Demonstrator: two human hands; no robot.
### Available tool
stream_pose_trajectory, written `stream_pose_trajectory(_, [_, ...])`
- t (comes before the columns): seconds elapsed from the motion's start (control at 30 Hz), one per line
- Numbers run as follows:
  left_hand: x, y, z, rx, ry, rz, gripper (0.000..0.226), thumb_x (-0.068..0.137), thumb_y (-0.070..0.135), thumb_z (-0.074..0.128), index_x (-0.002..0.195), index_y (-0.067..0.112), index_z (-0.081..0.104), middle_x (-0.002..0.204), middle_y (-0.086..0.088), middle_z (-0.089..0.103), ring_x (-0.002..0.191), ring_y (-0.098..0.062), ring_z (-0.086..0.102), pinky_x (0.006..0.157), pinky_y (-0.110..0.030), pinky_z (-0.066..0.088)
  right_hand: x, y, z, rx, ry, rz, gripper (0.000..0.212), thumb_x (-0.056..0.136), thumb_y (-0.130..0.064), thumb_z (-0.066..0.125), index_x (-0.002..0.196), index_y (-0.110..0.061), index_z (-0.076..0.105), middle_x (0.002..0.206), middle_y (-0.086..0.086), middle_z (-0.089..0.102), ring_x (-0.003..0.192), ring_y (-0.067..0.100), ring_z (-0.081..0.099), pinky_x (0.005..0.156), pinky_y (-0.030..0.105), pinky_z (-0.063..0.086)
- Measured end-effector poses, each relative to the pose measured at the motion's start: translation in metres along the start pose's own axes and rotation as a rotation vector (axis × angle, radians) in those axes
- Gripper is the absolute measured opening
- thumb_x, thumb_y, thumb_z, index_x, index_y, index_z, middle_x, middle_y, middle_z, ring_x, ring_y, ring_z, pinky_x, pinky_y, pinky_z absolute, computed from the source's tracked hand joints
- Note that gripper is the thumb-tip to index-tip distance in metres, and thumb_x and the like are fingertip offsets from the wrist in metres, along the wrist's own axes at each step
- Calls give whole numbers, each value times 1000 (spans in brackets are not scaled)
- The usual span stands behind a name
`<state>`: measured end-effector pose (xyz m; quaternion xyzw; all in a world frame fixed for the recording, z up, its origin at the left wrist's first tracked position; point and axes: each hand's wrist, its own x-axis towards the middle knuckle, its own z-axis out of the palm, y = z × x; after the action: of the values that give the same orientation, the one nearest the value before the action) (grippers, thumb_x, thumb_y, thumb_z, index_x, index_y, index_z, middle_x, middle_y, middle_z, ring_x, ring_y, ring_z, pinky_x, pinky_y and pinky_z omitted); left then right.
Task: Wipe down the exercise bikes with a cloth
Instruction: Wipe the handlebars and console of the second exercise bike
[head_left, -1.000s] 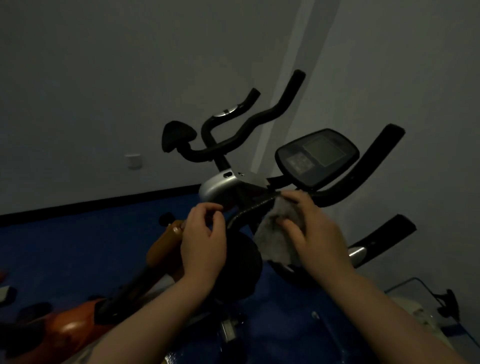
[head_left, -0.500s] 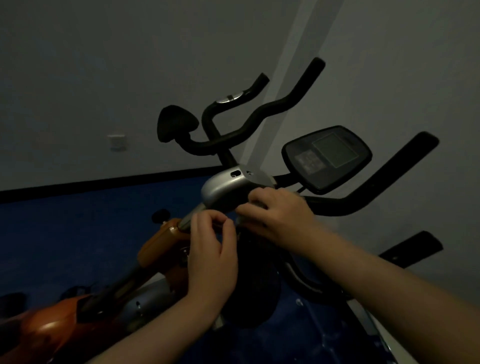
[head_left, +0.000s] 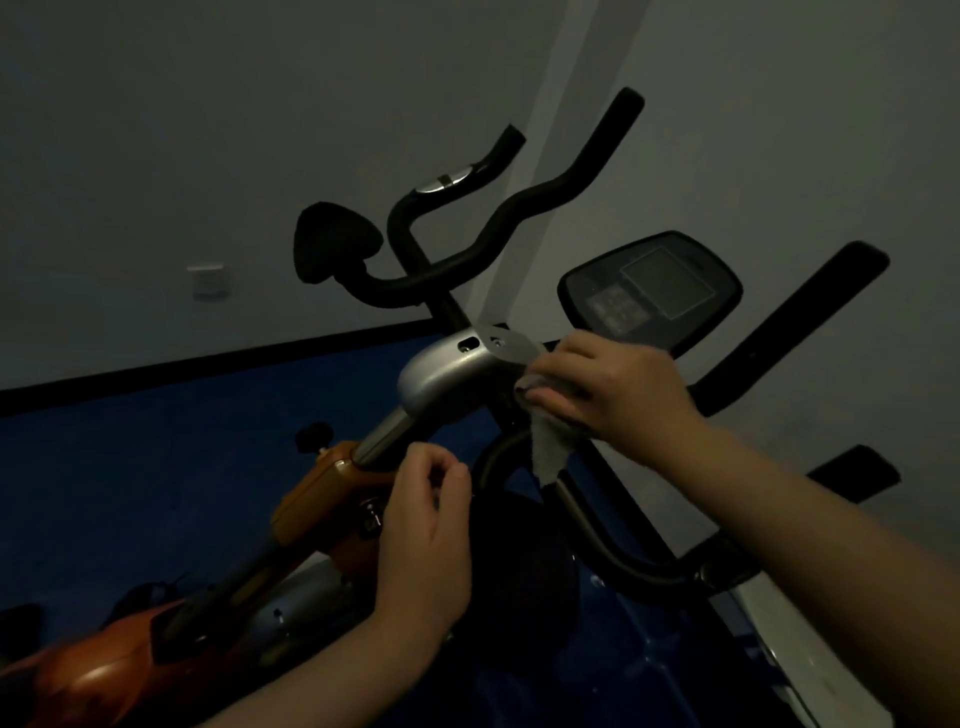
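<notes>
Right hand (head_left: 618, 387) clenched around a bunched grey cloth (head_left: 550, 441), pressing it against the bike's stem just beside the silver housing (head_left: 447, 374), directly below the black console (head_left: 649, 288). Loose tail of the cloth hanging down from under the fingers, draped in front of a curved black bar (head_left: 498, 452). Thumb tucked under the bunched part, knuckles facing the camera.

Left hand (head_left: 426, 540) lower and nearer, fingers curled inward with thumb and forefinger tips pinched close together; cannot tell whether anything is held between them. Hovering just in front of the silver post (head_left: 382, 436) that slides into the orange frame (head_left: 322, 493), apparently not touching either.

Orange exercise bike (head_left: 88, 675) lying along the lower left, its frame rising diagonally to the silver housing. Black handlebars (head_left: 498, 218) branching up above the housing, one arm carrying a silver pulse sensor (head_left: 447, 182), a black padded rest (head_left: 332, 244) off to their left. Console tilted toward the camera, grey screen on its upper right, keypad on its lower left. Further black grips (head_left: 800, 317) reaching out to the right, behind the right wrist.

Blue floor (head_left: 156, 441) under everything, grey wall (head_left: 208, 130) behind with a black skirting strip and a pale wall socket (head_left: 208, 280). Dim lighting throughout.
</notes>
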<state>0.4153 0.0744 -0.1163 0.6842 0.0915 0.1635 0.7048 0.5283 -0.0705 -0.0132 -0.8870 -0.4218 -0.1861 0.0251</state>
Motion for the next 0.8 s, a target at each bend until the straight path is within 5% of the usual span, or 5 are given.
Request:
stream_pose_trajectory(0.23, [7,3,-10,147,-105,112,10,87,33,44,82,31,52,81,12,54,77,-8,55,63,-10,40,-26,-10,7,-19,-1,22,33,81,-47,61,104,-24,69,92,3,64,63,17,60,47,26,48])
stream_pose_trajectory(0.4, [45,30,-3,170,-303,178,13,88,24,56,89,37,57,88,16,61,83,-3,59,70,-19,47,-47,33,-31,-182,109,452,24,85,-35,64,104,-21,67,94,4,59,62,23,58,47,24,40])
stream_pose_trajectory(0.53, [82,39,26,147,-373,143,19,89,18,55,86,35,61,88,11,66,80,-2,62,76,-30,53,-45,22,-22,-207,226,946,36,90,-55,43,100,-27,63,102,1,49,88,19,48,60,27,36])
stream_pose_trajectory(0.67, [92,31,51,131,-385,161,20,85,20,55,84,40,61,87,12,66,81,0,61,75,-27,50,-32,-15,14,-242,322,1104,35,83,-57,56,97,-25,63,116,5,47,104,22,33,62,27,35])
stream_pose_trajectory(0.8, [93,21,55,118,-418,148,15,77,34,51,84,43,61,86,17,65,84,0,61,75,-25,48,-28,-14,13,-203,383,1152,19,86,-33,64,101,-22,64,116,7,51,105,25,37,62,28,36])
